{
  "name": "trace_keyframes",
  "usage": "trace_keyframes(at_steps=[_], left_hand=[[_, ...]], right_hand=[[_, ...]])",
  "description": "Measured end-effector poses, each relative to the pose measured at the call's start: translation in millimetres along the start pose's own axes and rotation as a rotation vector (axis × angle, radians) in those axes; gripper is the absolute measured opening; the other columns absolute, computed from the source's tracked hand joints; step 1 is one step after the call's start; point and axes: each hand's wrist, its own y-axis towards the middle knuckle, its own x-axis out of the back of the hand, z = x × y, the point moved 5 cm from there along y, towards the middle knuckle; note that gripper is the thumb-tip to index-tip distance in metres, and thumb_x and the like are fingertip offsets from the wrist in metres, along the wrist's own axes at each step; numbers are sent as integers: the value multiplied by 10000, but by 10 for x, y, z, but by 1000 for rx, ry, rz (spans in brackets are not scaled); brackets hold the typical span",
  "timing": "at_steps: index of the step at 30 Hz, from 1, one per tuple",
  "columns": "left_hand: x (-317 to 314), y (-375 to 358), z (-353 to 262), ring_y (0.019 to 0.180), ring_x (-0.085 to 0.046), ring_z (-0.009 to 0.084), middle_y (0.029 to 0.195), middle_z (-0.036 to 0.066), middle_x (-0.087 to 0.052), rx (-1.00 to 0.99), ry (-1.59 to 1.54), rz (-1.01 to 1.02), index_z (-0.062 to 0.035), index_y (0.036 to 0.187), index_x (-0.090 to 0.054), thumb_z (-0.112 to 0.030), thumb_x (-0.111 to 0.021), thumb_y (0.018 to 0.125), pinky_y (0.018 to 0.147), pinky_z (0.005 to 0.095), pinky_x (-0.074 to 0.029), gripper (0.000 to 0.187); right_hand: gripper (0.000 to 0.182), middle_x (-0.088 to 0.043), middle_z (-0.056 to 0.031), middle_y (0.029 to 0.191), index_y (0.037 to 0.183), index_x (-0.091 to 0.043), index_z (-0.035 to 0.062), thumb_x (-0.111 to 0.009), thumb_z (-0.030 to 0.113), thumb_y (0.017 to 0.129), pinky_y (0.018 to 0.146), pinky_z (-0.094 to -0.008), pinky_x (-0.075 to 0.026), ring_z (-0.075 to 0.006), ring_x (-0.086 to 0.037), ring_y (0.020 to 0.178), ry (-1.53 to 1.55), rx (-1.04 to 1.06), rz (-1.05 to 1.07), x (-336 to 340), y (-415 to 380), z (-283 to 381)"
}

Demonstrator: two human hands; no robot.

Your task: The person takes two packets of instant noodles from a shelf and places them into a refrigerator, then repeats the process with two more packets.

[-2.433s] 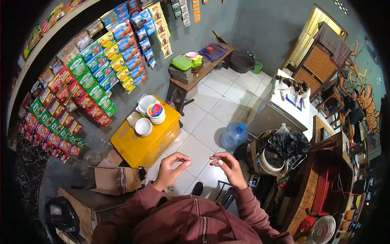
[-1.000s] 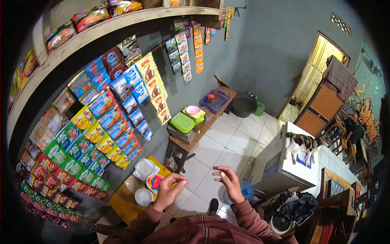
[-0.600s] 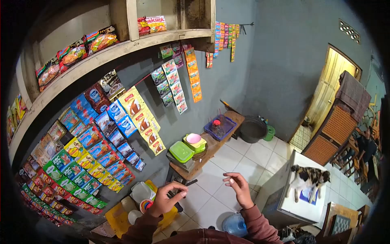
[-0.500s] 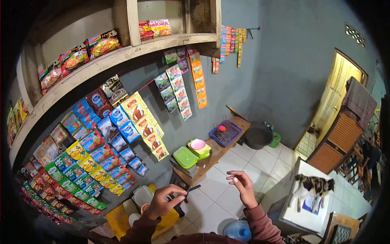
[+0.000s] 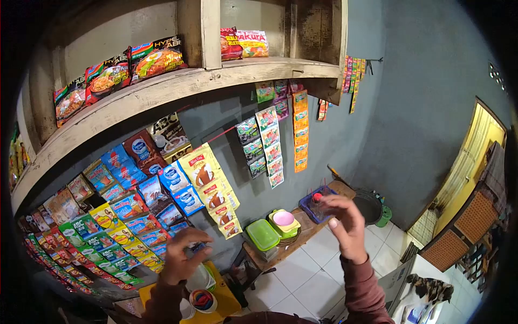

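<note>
My left hand (image 5: 182, 258) is raised in front of the hanging sachet strips, its thumb and fingers closed around a small dark stick-like thing (image 5: 198, 247), mostly hidden; its kind I cannot tell. Right behind that hand hang blue and red drink sachets (image 5: 141, 225) and a yellow strip of tea sachets (image 5: 211, 186). My right hand (image 5: 348, 229) is held up on the other side, fingers curved and thumb apart, with nothing in it. In this view it overlaps the purple tray (image 5: 310, 208) on the wooden bench.
Overhead runs a wooden shelf (image 5: 237, 70) with noodle packets (image 5: 159, 59). Below, a wooden bench (image 5: 302, 235) carries a green-lidded box (image 5: 263, 235) and a pink bowl (image 5: 283, 218). A yellow table (image 5: 226, 302) holds tubs. A cat (image 5: 426, 291) is on a white surface at right.
The view has tilted up and shifted left, bringing the shelf closer. Both hands have risen and moved apart; the left is now nearer the sachets, its dark stick less visible.
</note>
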Motion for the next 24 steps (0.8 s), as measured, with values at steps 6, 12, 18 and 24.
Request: trace_keyframes(at_steps=[6,12,18,24], left_hand=[[234,642,-323,878,-660,257,917,91,-699,-224,178,-21,-40,940,-710,-25,-780,686,794,363,-508,264],[116,1287,-880,862,-650,267,914,103,-687,-461,440,-81,-25,906,-684,-44,-783,658,800,385,-498,267],[-373,2177,-1465,850,-652,274,915,109,-682,-630,724,-159,-17,913,-680,-49,-744,723,757,363,-517,203],[-535,2979,-1633,995,-616,331,1048,165,-630,-564,940,-260,2,1050,-598,-4,-674,755,867,380,-488,304]], right_hand=[[351,-595,-160,1192,1121,-596,-4,-678,138,810,910,-331,-446,-229,-573,1095,-237,229,132,146,825,513],[382,-633,-175,1118,1075,-626,-12,-724,103,724,925,-379,-458,-303,-608,1037,-376,581,270,339,1541,988],[320,-638,-147,1037,1046,-627,-1,-734,108,766,815,-362,-496,-311,-628,931,-583,962,385,546,2416,991],[295,-634,-128,1022,1104,-599,80,-644,220,849,805,-410,-499,-329,-623,958,-710,1115,369,563,3341,878]])
